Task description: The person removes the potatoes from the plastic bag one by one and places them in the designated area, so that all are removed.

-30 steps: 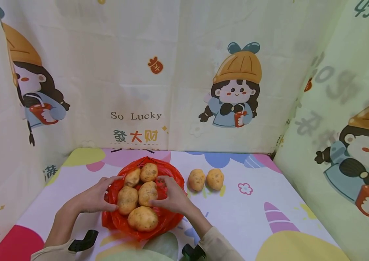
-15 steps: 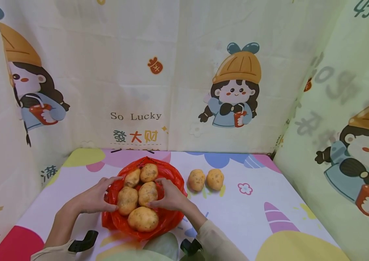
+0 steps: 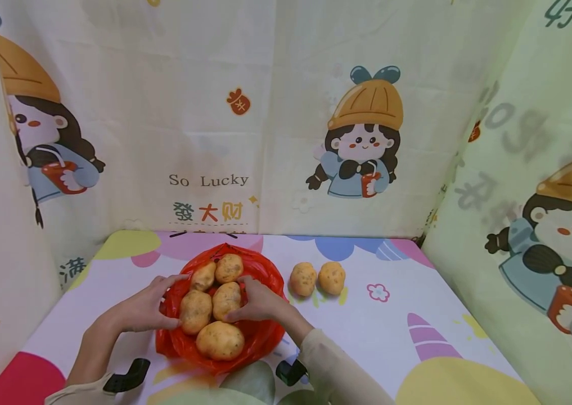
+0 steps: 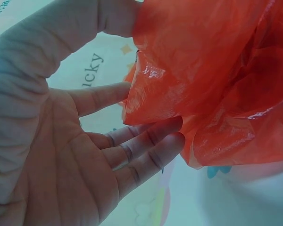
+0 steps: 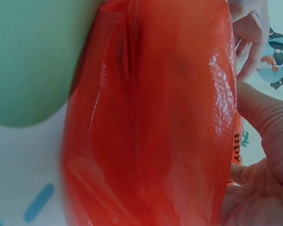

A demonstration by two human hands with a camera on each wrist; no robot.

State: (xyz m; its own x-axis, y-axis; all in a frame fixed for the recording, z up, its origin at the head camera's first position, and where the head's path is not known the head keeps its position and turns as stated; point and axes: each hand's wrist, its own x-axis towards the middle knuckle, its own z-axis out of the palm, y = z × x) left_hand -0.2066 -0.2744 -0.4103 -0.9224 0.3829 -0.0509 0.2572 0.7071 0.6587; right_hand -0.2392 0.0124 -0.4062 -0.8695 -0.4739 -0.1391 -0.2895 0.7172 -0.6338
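Note:
A red plastic bag (image 3: 264, 337) stands with its mouth spread wide, and several potatoes lie inside it. My right hand (image 3: 261, 302) holds one potato (image 3: 226, 302) in the middle of the bag, thumb at its near side and fingers at its far side. At the left rim, my left hand (image 3: 146, 306) rests against the bag with fingers extended. In the left wrist view, fingertips (image 4: 172, 143) touch the outside of the red plastic. The right wrist view is mostly filled by the bag's outer wall (image 5: 155, 122); the held potato is hidden there.
Two more potatoes, one (image 3: 303, 279) beside another (image 3: 332, 278), lie on the table to the right of the bag. The patterned tablecloth (image 3: 361, 332) extends to the right. Printed cloth walls (image 3: 286, 140) enclose the table at the back and sides.
My right hand has shifted slightly left and closed in on the potato in the middle of the bag. The left hand and the loose potatoes stay put.

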